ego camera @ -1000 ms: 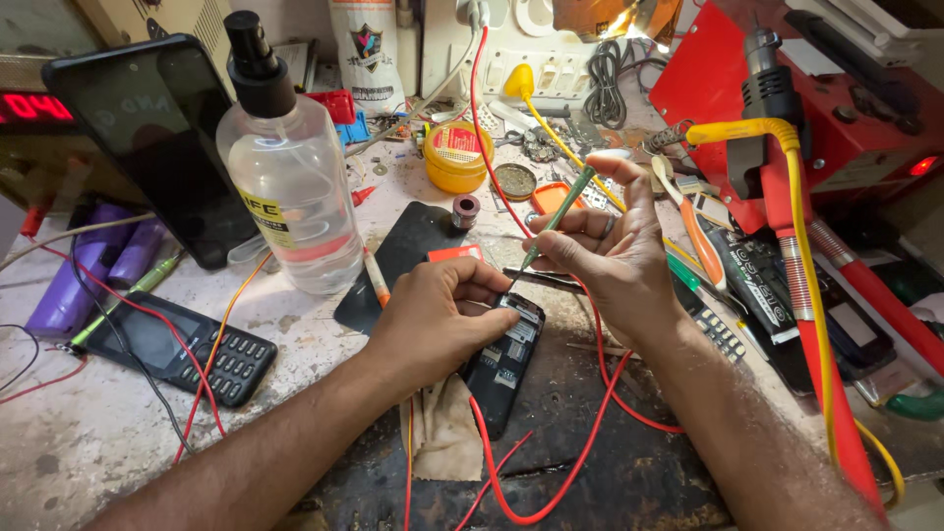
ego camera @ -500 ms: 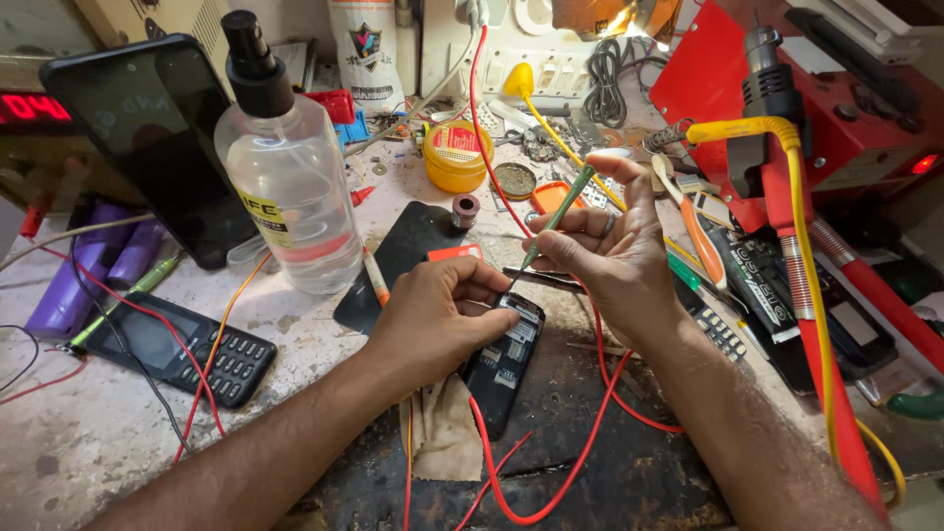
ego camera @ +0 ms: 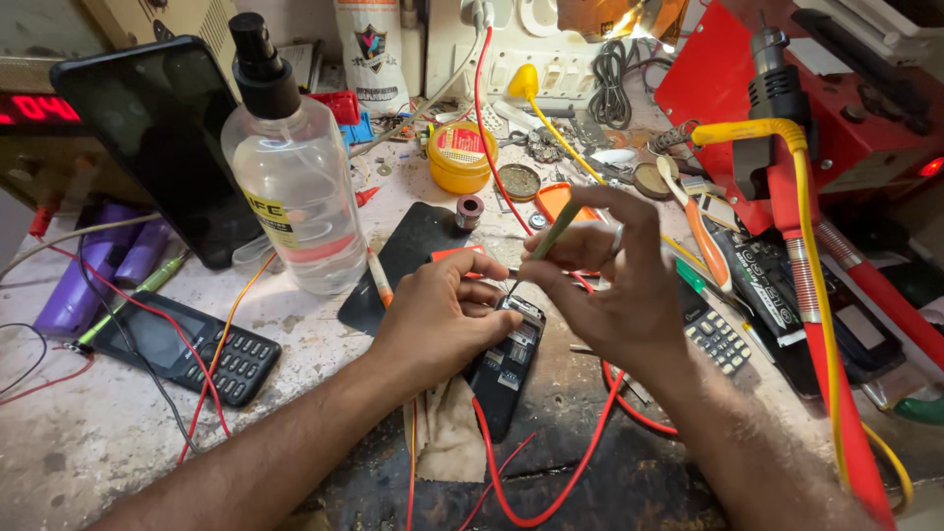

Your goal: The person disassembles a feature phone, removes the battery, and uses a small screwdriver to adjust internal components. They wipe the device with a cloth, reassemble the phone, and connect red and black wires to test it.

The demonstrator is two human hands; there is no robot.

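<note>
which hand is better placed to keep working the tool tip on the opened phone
Right. The right hand already grips the green-handled tool, its tip at the opened phone; the left hand steadies that phone.

Both bare forearms reach in from below; the left hand lies palm down, fingers curled, the right hand raised, fingertips pinched.
</note>
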